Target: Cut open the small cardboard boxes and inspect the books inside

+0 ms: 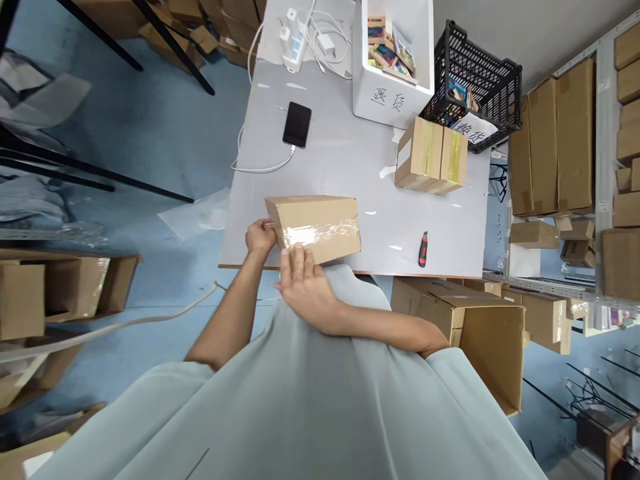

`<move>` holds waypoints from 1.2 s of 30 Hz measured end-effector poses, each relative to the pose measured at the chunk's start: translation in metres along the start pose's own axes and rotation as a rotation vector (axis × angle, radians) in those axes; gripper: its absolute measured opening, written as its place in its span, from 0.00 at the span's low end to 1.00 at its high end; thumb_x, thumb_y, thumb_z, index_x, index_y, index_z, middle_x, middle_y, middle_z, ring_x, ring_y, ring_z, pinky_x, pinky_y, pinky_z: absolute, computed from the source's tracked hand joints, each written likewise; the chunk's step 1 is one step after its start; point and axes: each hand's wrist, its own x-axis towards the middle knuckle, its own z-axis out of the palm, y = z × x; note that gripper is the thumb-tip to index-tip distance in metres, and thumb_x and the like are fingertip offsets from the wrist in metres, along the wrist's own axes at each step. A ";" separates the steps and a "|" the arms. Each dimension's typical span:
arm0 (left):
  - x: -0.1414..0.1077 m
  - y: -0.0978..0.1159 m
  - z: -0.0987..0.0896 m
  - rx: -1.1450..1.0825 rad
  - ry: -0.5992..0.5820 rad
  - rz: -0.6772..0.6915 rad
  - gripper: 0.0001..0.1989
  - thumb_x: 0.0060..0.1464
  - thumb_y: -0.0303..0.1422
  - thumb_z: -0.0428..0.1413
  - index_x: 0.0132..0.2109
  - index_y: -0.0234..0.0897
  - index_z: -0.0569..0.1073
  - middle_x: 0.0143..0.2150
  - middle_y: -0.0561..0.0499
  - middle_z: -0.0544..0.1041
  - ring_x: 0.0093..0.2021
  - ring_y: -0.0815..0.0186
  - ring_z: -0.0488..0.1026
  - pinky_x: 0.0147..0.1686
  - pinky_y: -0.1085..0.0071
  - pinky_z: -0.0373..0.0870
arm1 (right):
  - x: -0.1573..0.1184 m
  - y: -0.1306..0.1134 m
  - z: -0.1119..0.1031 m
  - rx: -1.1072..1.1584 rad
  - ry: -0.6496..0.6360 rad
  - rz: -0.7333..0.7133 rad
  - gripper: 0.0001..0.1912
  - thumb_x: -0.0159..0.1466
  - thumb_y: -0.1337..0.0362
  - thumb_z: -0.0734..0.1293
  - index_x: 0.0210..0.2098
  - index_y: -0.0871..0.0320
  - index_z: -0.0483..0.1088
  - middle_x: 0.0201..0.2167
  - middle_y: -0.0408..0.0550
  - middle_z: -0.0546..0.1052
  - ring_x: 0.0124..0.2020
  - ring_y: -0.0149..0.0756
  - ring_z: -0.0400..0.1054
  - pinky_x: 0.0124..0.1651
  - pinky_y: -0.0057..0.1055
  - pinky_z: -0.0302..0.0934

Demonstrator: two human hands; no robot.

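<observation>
- Counts: 1 box [325, 230], 2 cartons [433, 158] side by side, 1 phone [297, 125], 1 cutter [423, 249], 1 white bin [370, 100], 1 black crate [480, 70], all on/at 1 table [340, 160].
- Hidden: L fingertips partly behind box end, grip n/a; box underside unseen; bin & crate contents partly cut off by walls; table's far edge out of frame.
- Box: plain brown card, closed, clear glossy tape w/ strong glare along side nearest wearer; sits at table's near edge, L of cutter.
- L hand [261, 237]: fingers curled at box's L end; can't tell if closed on it.
- R hand [313, 291]: fingers extended, slightly spread, tips touching taped side, nothing gripped.
</observation>
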 end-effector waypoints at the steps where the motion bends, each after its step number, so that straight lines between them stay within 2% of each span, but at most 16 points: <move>1: -0.004 -0.001 0.004 0.010 0.011 -0.041 0.10 0.57 0.31 0.57 0.45 0.39 0.80 0.40 0.39 0.85 0.53 0.44 0.82 0.61 0.46 0.77 | 0.000 0.006 -0.005 -0.009 0.007 0.013 0.37 0.83 0.59 0.66 0.85 0.67 0.57 0.85 0.68 0.55 0.86 0.66 0.53 0.79 0.66 0.66; 4: -0.014 0.002 0.018 0.019 0.022 -0.107 0.14 0.60 0.31 0.55 0.49 0.37 0.81 0.49 0.36 0.87 0.57 0.44 0.82 0.64 0.47 0.76 | -0.001 0.034 -0.023 0.034 0.118 0.118 0.40 0.83 0.55 0.66 0.85 0.71 0.56 0.85 0.73 0.55 0.86 0.71 0.53 0.79 0.68 0.64; 8: -0.025 0.030 0.033 -0.054 -0.030 -0.074 0.19 0.66 0.30 0.53 0.59 0.32 0.81 0.56 0.36 0.86 0.55 0.51 0.83 0.61 0.57 0.78 | -0.005 0.107 -0.049 0.189 0.419 0.256 0.39 0.82 0.48 0.64 0.83 0.63 0.60 0.82 0.66 0.66 0.84 0.67 0.59 0.83 0.66 0.58; 11: -0.038 0.062 0.043 -0.121 -0.132 0.016 0.21 0.68 0.33 0.57 0.63 0.30 0.80 0.54 0.39 0.85 0.50 0.56 0.84 0.57 0.63 0.79 | -0.012 0.172 -0.065 0.273 0.577 0.418 0.38 0.80 0.46 0.65 0.80 0.62 0.66 0.76 0.66 0.75 0.79 0.66 0.68 0.81 0.63 0.62; 14: -0.058 0.091 0.050 -0.086 -0.184 0.158 0.22 0.68 0.34 0.60 0.66 0.35 0.81 0.56 0.41 0.84 0.50 0.56 0.84 0.60 0.61 0.79 | -0.026 0.222 -0.068 0.360 0.663 0.557 0.35 0.77 0.47 0.67 0.76 0.62 0.72 0.72 0.65 0.79 0.75 0.62 0.73 0.78 0.58 0.67; 17: -0.077 0.103 0.053 0.000 -0.195 0.248 0.24 0.68 0.34 0.61 0.68 0.41 0.81 0.56 0.43 0.81 0.49 0.54 0.84 0.63 0.57 0.78 | -0.042 0.249 -0.053 0.459 0.706 0.614 0.34 0.74 0.48 0.70 0.71 0.64 0.76 0.70 0.67 0.81 0.72 0.60 0.76 0.76 0.55 0.69; 22: -0.089 0.093 0.056 0.103 -0.249 0.219 0.23 0.67 0.36 0.61 0.67 0.39 0.79 0.56 0.40 0.81 0.52 0.49 0.83 0.66 0.51 0.78 | -0.066 0.272 -0.022 0.692 0.679 0.550 0.29 0.72 0.47 0.71 0.62 0.61 0.80 0.63 0.63 0.86 0.67 0.55 0.81 0.72 0.52 0.75; 25: -0.088 0.090 0.060 0.147 -0.233 0.188 0.24 0.66 0.38 0.63 0.65 0.37 0.77 0.60 0.35 0.80 0.62 0.41 0.80 0.70 0.44 0.75 | -0.070 0.291 -0.016 0.790 0.660 0.521 0.26 0.69 0.46 0.74 0.55 0.59 0.82 0.59 0.63 0.87 0.64 0.54 0.83 0.72 0.52 0.76; 27: -0.086 0.099 0.065 0.167 -0.178 0.217 0.30 0.64 0.41 0.64 0.69 0.32 0.74 0.66 0.29 0.77 0.72 0.36 0.74 0.75 0.40 0.70 | -0.065 0.308 -0.018 0.828 0.665 0.497 0.25 0.68 0.45 0.75 0.53 0.58 0.81 0.60 0.63 0.86 0.63 0.55 0.83 0.71 0.55 0.77; 29: -0.082 0.118 0.075 0.163 -0.110 0.284 0.38 0.63 0.41 0.64 0.74 0.28 0.68 0.73 0.24 0.71 0.78 0.34 0.67 0.80 0.39 0.63 | -0.054 0.328 -0.025 0.855 0.695 0.483 0.28 0.66 0.44 0.76 0.56 0.57 0.80 0.64 0.65 0.84 0.64 0.56 0.83 0.69 0.55 0.78; 31: -0.076 0.146 0.090 0.147 -0.076 0.353 0.41 0.63 0.40 0.64 0.77 0.27 0.64 0.76 0.23 0.68 0.80 0.34 0.64 0.82 0.39 0.59 | -0.040 0.350 -0.037 0.883 0.735 0.493 0.35 0.66 0.43 0.77 0.64 0.58 0.78 0.69 0.68 0.80 0.64 0.56 0.82 0.67 0.53 0.78; 33: -0.068 0.179 0.113 0.125 -0.078 0.384 0.41 0.64 0.42 0.64 0.78 0.29 0.64 0.76 0.24 0.69 0.80 0.36 0.65 0.82 0.40 0.59 | -0.024 0.373 -0.054 0.912 0.754 0.508 0.42 0.65 0.42 0.78 0.70 0.59 0.73 0.74 0.71 0.75 0.63 0.55 0.83 0.66 0.51 0.78; 36: -0.052 0.231 0.158 0.049 -0.093 0.384 0.40 0.66 0.43 0.64 0.78 0.33 0.64 0.77 0.27 0.70 0.80 0.40 0.67 0.81 0.43 0.62 | -0.002 0.411 -0.083 0.952 0.744 0.501 0.50 0.65 0.41 0.80 0.77 0.58 0.67 0.77 0.74 0.71 0.59 0.51 0.85 0.66 0.48 0.77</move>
